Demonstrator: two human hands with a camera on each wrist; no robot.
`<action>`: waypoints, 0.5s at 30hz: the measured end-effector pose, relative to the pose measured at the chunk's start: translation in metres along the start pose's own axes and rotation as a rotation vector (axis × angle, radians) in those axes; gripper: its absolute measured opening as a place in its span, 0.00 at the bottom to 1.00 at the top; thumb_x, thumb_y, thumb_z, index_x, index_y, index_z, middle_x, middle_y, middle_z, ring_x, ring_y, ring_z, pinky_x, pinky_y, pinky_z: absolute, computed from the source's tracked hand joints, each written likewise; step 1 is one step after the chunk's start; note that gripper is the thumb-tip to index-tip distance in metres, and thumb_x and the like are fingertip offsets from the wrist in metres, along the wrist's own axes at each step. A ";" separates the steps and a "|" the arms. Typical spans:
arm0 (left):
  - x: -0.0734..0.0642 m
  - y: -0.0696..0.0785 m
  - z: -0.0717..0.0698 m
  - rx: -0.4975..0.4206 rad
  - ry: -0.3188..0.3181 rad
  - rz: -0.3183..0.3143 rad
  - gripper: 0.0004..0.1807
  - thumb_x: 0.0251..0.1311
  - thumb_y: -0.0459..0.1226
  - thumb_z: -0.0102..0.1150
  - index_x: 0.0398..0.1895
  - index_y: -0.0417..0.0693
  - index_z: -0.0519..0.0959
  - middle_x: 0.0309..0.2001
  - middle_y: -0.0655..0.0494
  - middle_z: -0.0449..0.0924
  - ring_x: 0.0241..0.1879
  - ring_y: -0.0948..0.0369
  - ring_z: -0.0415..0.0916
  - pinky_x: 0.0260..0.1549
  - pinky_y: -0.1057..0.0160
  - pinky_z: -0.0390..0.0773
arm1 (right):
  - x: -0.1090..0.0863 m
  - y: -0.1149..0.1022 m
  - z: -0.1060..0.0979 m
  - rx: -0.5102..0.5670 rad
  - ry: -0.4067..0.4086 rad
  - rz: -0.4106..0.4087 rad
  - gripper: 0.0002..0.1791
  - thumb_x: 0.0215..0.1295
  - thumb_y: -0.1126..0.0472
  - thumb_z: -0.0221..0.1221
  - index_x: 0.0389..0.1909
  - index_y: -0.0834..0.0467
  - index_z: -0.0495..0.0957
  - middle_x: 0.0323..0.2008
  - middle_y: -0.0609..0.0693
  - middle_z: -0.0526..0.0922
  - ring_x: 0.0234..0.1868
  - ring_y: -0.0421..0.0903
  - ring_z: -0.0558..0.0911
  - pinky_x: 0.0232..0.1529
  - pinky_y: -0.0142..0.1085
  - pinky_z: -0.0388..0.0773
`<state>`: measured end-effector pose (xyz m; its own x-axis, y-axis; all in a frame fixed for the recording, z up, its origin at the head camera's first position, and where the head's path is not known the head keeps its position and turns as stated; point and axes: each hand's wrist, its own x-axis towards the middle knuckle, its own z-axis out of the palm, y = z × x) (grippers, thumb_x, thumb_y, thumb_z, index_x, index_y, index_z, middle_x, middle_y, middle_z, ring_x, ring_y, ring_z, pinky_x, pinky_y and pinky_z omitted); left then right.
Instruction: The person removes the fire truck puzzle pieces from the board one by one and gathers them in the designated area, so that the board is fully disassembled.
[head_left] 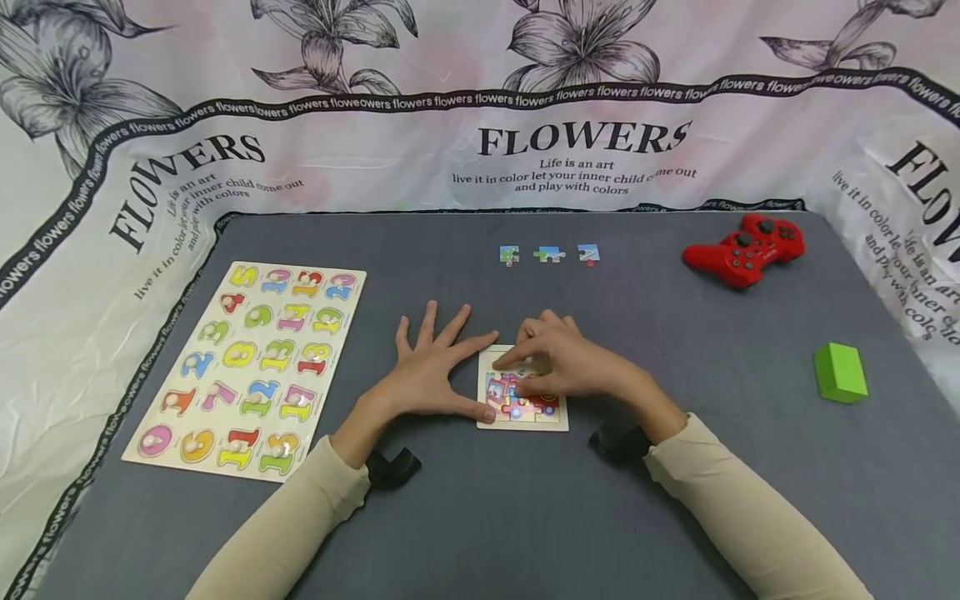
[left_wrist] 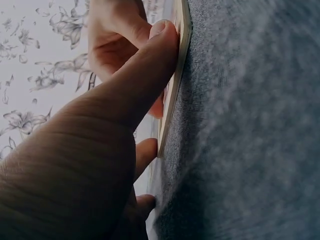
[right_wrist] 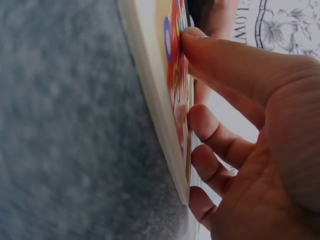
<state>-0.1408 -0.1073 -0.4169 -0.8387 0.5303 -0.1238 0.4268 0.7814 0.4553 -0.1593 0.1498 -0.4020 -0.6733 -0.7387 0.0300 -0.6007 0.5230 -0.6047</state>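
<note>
A small wooden-framed jigsaw puzzle (head_left: 523, 423) lies flat on the grey table, its picture colourful with red parts. Spread wide, my left hand (head_left: 431, 375) rests at the puzzle's left side, thumb on the lower left corner of the frame and index finger by the upper left corner. My right hand (head_left: 566, 358) is over the puzzle's upper right, with thumb and fingertips touching its face. In the right wrist view the thumb (right_wrist: 220, 55) rests on the picture (right_wrist: 176, 75), the other fingers loosely bent at the board. No piece shows between them; part of the picture is hidden.
Beyond the hands lie three loose jigsaw pieces (head_left: 550, 254) in a row. A number puzzle board (head_left: 247, 375) is at left. At right are a red game controller (head_left: 746, 250) and a green block (head_left: 840, 372). A flower-printed sheet (head_left: 420, 158) hangs behind the table.
</note>
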 end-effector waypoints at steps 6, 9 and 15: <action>0.000 0.001 -0.001 0.014 -0.009 -0.015 0.58 0.44 0.69 0.72 0.80 0.71 0.58 0.85 0.54 0.35 0.81 0.38 0.18 0.69 0.25 0.22 | -0.001 -0.001 0.002 -0.010 0.007 -0.028 0.18 0.58 0.57 0.74 0.50 0.45 0.89 0.37 0.44 0.77 0.38 0.42 0.60 0.41 0.42 0.51; 0.000 0.002 -0.001 0.017 -0.009 -0.026 0.58 0.46 0.70 0.70 0.81 0.70 0.56 0.85 0.54 0.35 0.81 0.39 0.18 0.70 0.26 0.22 | -0.001 -0.001 0.002 -0.007 0.011 -0.033 0.17 0.58 0.57 0.74 0.49 0.45 0.90 0.37 0.44 0.77 0.38 0.41 0.60 0.41 0.42 0.51; 0.000 0.004 -0.002 0.026 -0.011 -0.070 0.61 0.44 0.71 0.70 0.82 0.69 0.52 0.85 0.53 0.31 0.81 0.40 0.17 0.71 0.27 0.23 | -0.001 -0.003 0.003 0.026 0.015 -0.017 0.16 0.57 0.58 0.75 0.47 0.45 0.90 0.37 0.44 0.78 0.39 0.42 0.61 0.43 0.42 0.51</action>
<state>-0.1394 -0.1051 -0.4132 -0.8632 0.4773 -0.1645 0.3756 0.8249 0.4224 -0.1552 0.1478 -0.4020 -0.6693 -0.7411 0.0524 -0.6011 0.4987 -0.6245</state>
